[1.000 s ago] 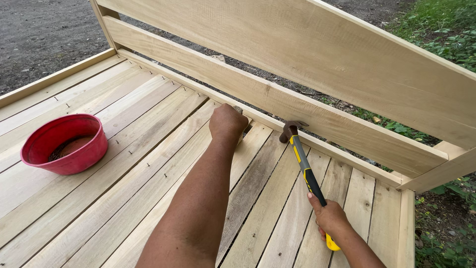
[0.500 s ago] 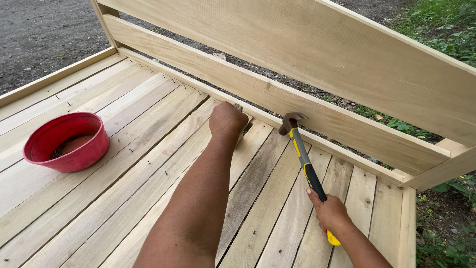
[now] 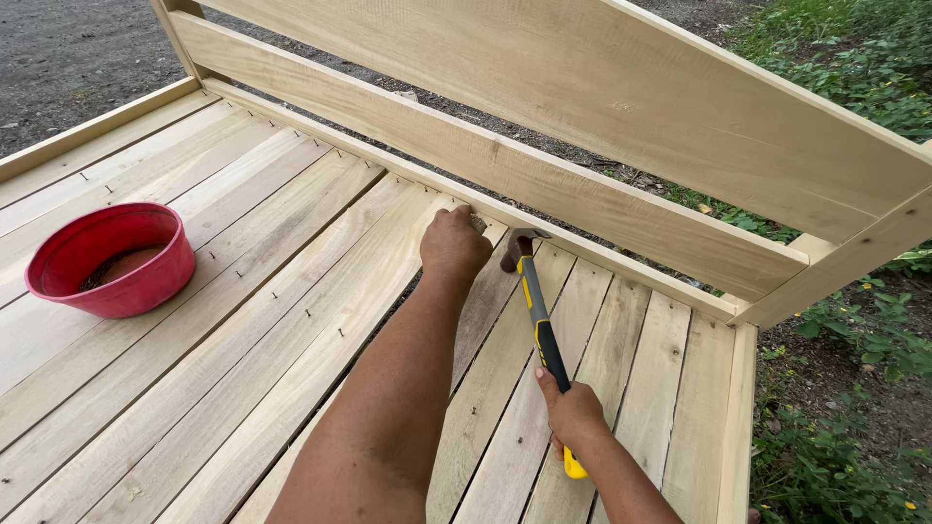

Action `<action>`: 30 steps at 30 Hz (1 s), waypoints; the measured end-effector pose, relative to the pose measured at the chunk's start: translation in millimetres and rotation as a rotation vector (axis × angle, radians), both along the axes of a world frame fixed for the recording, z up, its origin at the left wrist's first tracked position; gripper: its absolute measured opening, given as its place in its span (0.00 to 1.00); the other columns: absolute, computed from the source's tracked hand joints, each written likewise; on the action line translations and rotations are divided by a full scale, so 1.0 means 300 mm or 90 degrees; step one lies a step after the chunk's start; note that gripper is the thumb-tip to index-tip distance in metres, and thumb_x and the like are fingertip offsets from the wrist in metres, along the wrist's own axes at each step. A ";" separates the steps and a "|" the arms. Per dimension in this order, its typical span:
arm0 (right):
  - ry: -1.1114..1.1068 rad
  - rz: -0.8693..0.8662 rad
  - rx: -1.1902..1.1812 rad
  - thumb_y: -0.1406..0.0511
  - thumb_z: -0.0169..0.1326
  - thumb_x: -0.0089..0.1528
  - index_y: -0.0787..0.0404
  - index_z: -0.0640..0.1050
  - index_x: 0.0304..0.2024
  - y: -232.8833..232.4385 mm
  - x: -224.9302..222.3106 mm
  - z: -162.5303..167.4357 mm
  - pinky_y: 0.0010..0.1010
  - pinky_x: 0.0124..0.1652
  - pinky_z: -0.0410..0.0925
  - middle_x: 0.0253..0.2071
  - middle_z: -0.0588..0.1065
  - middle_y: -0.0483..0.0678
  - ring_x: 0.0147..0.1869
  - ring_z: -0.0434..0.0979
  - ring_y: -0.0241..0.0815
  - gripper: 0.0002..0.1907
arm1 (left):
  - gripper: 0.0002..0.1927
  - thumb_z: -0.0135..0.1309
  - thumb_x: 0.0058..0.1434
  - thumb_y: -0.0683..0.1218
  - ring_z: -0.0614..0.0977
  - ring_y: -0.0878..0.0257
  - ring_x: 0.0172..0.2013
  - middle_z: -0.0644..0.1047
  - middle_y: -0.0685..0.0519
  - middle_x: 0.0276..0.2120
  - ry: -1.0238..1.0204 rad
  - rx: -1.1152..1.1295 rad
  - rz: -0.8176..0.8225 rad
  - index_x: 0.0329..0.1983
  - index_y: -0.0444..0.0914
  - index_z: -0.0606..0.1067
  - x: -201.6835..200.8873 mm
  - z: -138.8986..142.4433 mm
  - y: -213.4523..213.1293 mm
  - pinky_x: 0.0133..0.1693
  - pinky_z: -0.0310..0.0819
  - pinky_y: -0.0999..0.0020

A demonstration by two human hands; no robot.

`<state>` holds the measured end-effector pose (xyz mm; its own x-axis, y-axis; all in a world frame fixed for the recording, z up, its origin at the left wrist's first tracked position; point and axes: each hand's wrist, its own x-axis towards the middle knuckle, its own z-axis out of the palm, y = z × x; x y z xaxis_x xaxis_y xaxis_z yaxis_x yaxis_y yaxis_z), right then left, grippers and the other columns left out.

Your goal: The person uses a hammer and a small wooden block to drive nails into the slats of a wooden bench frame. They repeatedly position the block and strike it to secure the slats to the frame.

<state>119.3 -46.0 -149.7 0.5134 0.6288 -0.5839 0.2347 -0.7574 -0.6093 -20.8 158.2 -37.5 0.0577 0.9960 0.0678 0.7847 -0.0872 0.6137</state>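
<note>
Gripping: right hand (image 3: pixel 575 415) closed around the lower handle of the yellow-and-black claw hammer with a dark steel head (image 3: pixel 540 335); a short yellow butt end sticks out below the fist
Hammer position: handle runs up and slightly left from the fist; head sits near the far end of the slats, just right of the left hand and just short of the low rail; whether the head touches wood, cannot tell
Left hand: left hand (image 3: pixel 454 245) curled with fingertips pressed together against the slat at the far edge, right beside the low rail; whatever it pinches is too small to make out
Surface: pale bare-wood slatted platform (image 3: pixel 291 291), boards running toward the far rail; dark gaps between some slats; small nail heads dotted in rows across them
Edges: low pale wooden rail (image 3: pixel 602 209) borders the far side, with a wide pale plank (image 3: pixel 621 87) above it; narrow strip (image 3: pixel 740 427) closes the right side
Open room: slats left of the forearm lie bare out to the bowl; right of the hammer only a few boards before the edge strip
Bowl: round red plastic bowl (image 3: pixel 112 257) stands on the left slats, well apart from both hands
Beyond: green weeds (image 3: pixel 854 58) on the right; grey gravel ground (image 3: pixel 68 49) at far left
</note>
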 end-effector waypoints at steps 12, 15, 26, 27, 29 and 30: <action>-0.001 0.083 -0.015 0.35 0.49 0.61 0.64 0.69 0.31 -0.132 0.055 0.008 0.40 0.17 0.67 0.17 0.67 0.48 0.14 0.69 0.44 0.37 | 0.32 0.56 0.50 0.37 0.76 0.43 0.53 0.74 0.41 0.53 -0.050 0.087 -0.071 0.62 0.41 0.72 -0.123 -0.216 -0.155 0.49 0.76 0.54; -0.024 0.100 -0.031 0.34 0.48 0.61 0.63 0.71 0.32 -0.143 0.051 -0.017 0.38 0.17 0.67 0.17 0.67 0.47 0.14 0.68 0.44 0.38 | 0.30 0.53 0.54 0.37 0.82 0.45 0.50 0.80 0.40 0.49 -0.138 0.014 0.012 0.63 0.42 0.75 -0.187 -0.164 -0.060 0.52 0.76 0.56; -0.006 0.094 -0.032 0.34 0.49 0.60 0.64 0.70 0.33 -0.138 0.046 -0.017 0.38 0.17 0.68 0.18 0.66 0.47 0.14 0.69 0.42 0.39 | 0.24 0.61 0.54 0.44 0.84 0.46 0.43 0.82 0.38 0.42 -0.154 0.048 0.047 0.57 0.43 0.79 -0.300 -0.139 -0.110 0.49 0.77 0.58; -0.008 0.096 -0.032 0.34 0.48 0.60 0.64 0.70 0.33 -0.138 0.042 -0.009 0.38 0.17 0.68 0.18 0.66 0.47 0.14 0.69 0.42 0.38 | 0.24 0.62 0.53 0.44 0.84 0.47 0.43 0.83 0.38 0.42 -0.147 0.051 0.020 0.56 0.42 0.79 -0.312 -0.116 -0.108 0.48 0.78 0.58; -0.003 0.096 -0.048 0.34 0.48 0.61 0.63 0.70 0.33 -0.134 0.029 0.007 0.38 0.17 0.68 0.18 0.66 0.46 0.15 0.68 0.43 0.37 | 0.24 0.62 0.53 0.44 0.85 0.48 0.42 0.83 0.39 0.42 -0.131 0.067 -0.028 0.56 0.42 0.79 -0.349 -0.053 -0.110 0.47 0.78 0.59; -0.003 0.094 -0.053 0.35 0.47 0.61 0.62 0.70 0.33 -0.131 0.023 0.016 0.38 0.17 0.68 0.18 0.66 0.46 0.15 0.68 0.43 0.36 | 0.24 0.62 0.52 0.42 0.85 0.49 0.41 0.83 0.39 0.42 -0.122 0.056 -0.026 0.55 0.40 0.80 -0.361 -0.008 -0.104 0.46 0.79 0.59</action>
